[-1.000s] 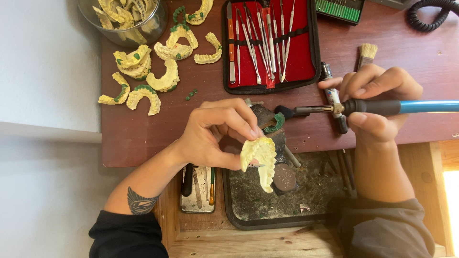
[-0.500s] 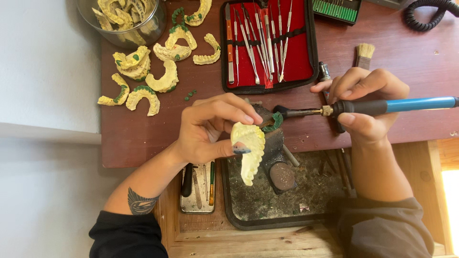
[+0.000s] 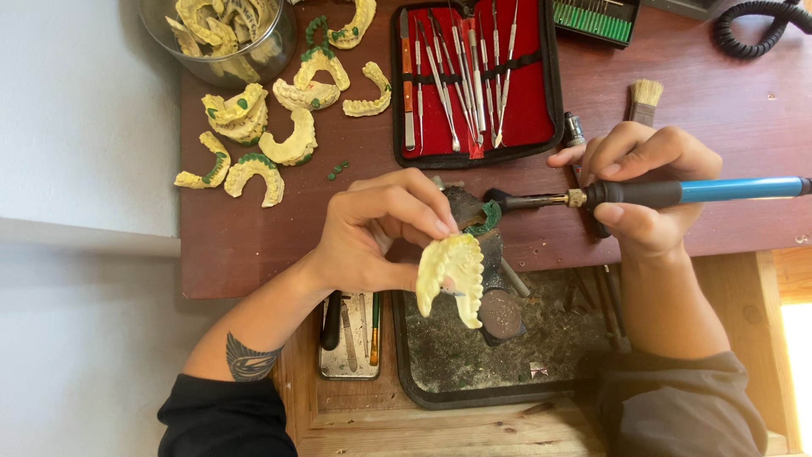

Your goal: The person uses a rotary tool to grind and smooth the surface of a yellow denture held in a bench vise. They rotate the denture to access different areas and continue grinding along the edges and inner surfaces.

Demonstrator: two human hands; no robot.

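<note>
Yellow plaster everywhere on my far left: a glass jar (image 3: 222, 42) stuffed with dental casts, and a loose scatter of arch-shaped casts (image 3: 279, 127) on the dark red bench (image 3: 254, 245), most already wearing green wax rims, so I'd judge that pile done. Moving in, my left hand (image 3: 381, 233) is curled almost closed, thumb and fingertips pinching the pale cast (image 3: 452, 275) I'm working on, held up over the dark tray (image 3: 448, 355) of scrapings in the open drawer. A green wax curl (image 3: 486, 218) sits at its far edge, only partly laid, so this one looks unfinished. Beyond, the red instrument case (image 3: 478, 80) lies open. On the right, my right hand (image 3: 647, 190) is wrapped snugly round the blue-handled wax tool (image 3: 660, 193), tip right at that green wax
</note>
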